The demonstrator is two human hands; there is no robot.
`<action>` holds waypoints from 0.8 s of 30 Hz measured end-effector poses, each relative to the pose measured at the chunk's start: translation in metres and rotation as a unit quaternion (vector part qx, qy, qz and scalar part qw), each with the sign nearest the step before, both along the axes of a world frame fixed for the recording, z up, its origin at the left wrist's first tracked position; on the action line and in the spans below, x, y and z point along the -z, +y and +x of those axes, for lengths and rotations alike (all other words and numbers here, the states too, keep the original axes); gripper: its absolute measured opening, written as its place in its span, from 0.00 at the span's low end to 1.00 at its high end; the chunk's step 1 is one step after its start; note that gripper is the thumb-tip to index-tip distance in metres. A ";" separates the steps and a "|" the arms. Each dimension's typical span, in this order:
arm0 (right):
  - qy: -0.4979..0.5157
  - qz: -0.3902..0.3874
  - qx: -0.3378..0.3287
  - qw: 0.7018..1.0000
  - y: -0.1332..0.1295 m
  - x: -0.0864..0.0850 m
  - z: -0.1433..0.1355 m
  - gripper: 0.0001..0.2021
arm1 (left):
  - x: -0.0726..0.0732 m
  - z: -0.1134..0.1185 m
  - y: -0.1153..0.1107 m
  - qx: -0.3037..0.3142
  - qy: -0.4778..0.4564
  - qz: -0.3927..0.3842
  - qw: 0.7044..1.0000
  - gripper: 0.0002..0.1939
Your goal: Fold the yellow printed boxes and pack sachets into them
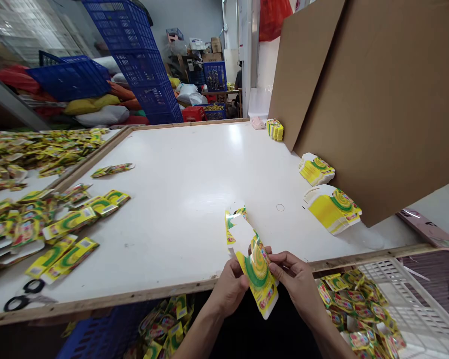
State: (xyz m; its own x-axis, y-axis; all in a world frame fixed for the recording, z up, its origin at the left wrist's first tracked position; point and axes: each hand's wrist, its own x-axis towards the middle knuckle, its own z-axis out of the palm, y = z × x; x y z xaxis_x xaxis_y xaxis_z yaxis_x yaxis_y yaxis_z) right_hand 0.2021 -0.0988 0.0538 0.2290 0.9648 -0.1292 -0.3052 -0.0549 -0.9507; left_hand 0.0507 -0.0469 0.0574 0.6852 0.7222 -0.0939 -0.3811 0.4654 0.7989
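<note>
A yellow and green printed carton [260, 271] is held tilted over the table's front edge, its white flap up at the far end. My left hand [230, 286] grips its left side, thumb on the edge. On the opposite side, the fingers of my right hand [294, 274] are closed on the carton's edge. Just beyond it, partly hidden by the flap, another carton [229, 224] lies on the white table [175, 199]. To the right are stacks of flat cartons, a large one [333, 209] and a smaller one [317, 169].
Made-up cartons [71, 222] lie in a loose pile at the left, with black-handled scissors [26, 296] near the front edge. Large cardboard sheets [381, 99] lean on the right. Below the table, a white crate [407, 299] contains cartons. Blue crates [142, 67] stand stacked behind.
</note>
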 end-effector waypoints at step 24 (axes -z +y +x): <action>-0.152 0.064 -0.051 0.985 -0.006 0.004 0.009 0.23 | -0.010 -0.014 -0.007 -0.049 0.135 0.117 0.983 0.31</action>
State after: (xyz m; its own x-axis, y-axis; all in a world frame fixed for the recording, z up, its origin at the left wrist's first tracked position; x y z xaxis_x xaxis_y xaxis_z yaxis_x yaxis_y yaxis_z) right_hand 0.2109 -0.1049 0.0495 0.1394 0.9887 0.0554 -0.0045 0.0566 -0.9984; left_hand 0.0369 -0.0540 0.0671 0.5835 0.8075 -0.0865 -0.1744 0.2286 0.9578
